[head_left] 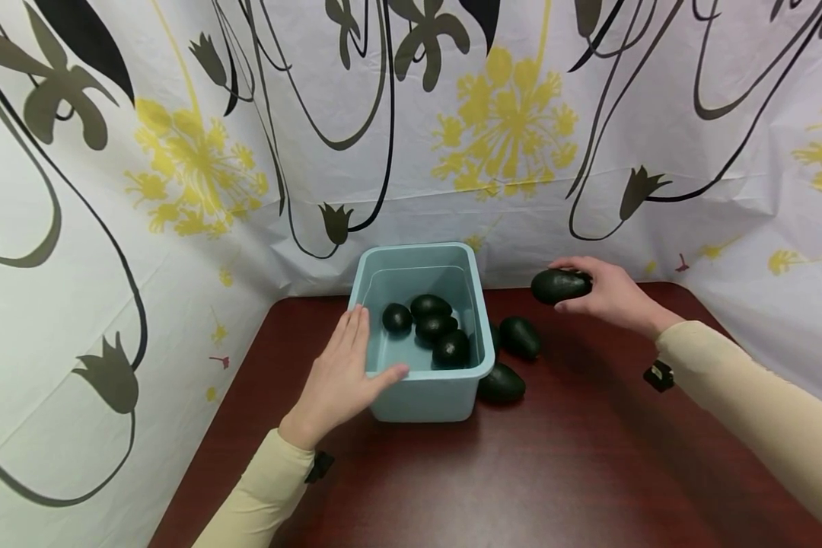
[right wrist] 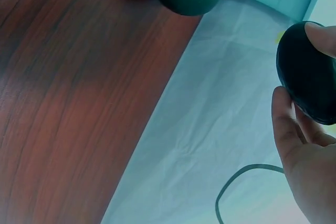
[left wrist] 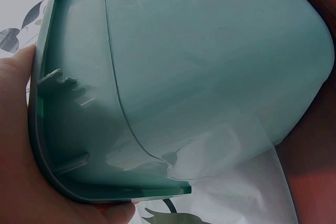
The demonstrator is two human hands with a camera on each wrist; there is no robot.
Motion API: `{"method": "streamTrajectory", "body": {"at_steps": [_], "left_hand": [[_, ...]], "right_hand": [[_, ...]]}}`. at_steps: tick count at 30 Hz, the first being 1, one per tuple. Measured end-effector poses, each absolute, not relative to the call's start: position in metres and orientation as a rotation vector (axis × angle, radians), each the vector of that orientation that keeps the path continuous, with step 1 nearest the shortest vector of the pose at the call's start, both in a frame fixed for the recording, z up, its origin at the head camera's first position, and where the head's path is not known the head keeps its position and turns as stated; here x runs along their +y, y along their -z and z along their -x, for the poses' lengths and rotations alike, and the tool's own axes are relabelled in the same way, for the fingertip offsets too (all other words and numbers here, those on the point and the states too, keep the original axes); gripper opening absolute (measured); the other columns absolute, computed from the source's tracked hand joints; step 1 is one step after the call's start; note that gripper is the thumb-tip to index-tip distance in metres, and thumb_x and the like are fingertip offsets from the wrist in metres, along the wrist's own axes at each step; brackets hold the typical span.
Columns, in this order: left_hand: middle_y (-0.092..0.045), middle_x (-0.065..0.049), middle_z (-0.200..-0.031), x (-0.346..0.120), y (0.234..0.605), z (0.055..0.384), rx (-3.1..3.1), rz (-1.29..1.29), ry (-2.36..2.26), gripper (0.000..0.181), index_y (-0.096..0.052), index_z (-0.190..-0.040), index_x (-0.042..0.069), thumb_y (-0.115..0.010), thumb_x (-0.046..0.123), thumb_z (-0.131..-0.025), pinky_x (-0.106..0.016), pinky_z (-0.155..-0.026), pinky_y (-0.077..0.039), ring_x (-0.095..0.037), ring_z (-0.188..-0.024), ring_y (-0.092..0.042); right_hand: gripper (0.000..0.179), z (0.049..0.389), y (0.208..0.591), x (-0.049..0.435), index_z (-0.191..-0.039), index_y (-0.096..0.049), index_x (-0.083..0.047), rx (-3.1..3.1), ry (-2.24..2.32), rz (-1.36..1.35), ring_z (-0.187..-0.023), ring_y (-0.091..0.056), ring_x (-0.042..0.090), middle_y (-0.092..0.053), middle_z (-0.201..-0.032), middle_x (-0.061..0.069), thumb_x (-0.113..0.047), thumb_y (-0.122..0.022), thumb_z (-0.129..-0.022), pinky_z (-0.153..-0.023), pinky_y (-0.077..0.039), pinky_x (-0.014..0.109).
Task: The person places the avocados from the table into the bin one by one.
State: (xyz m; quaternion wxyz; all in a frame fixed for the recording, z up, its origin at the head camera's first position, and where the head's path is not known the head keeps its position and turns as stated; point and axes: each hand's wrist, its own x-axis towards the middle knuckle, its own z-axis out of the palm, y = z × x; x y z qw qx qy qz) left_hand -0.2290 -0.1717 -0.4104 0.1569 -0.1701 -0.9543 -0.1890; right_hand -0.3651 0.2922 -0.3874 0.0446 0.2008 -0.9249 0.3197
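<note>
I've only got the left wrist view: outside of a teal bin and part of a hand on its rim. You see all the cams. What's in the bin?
Observer: Four dark avocados, seen from the head view, lying on the floor of the bin.
Operator: Anything being held?
Observer: Yes, the right hand grips another avocado between thumb and fingers.
Operator: Any more outside the bin?
Observer: Three avocados show on the table by the bin's right side; one of them is mostly hidden behind the rim.
</note>
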Motion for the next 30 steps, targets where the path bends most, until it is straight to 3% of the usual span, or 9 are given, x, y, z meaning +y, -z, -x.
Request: {"method": "streamTrajectory", "body": {"at_steps": [8,30], "left_hand": [[-0.014,-0.011,-0.167,-0.172,0.41,0.23,-2.744,0.478,0.533,0.113,-0.02,-0.16,0.002,-0.043,0.084,-0.086,-0.05,-0.114,-0.031,-0.028,-0.153,-0.012],[-0.013,-0.01,-0.167,-0.172,0.411,0.231,-2.731,0.492,0.532,0.112,-0.021,-0.159,0.002,-0.044,0.083,-0.086,-0.05,-0.113,-0.033,-0.029,-0.153,-0.014]], "right_hand": [[0.067,0.364,0.379,0.286,-0.138,-0.053,-0.042,-2.803,-0.975,-0.621,-0.107,-0.056,0.022,-0.052,-0.136,-0.002,-0.043,-0.086,-0.079,-0.082,-0.047,0.047],[0.068,0.358,0.355,0.27,-0.14,-0.055,-0.035,-2.749,-0.915,-0.747,-0.107,-0.056,0.016,-0.054,-0.13,-0.01,-0.041,-0.086,-0.08,-0.084,-0.046,0.046]]}}
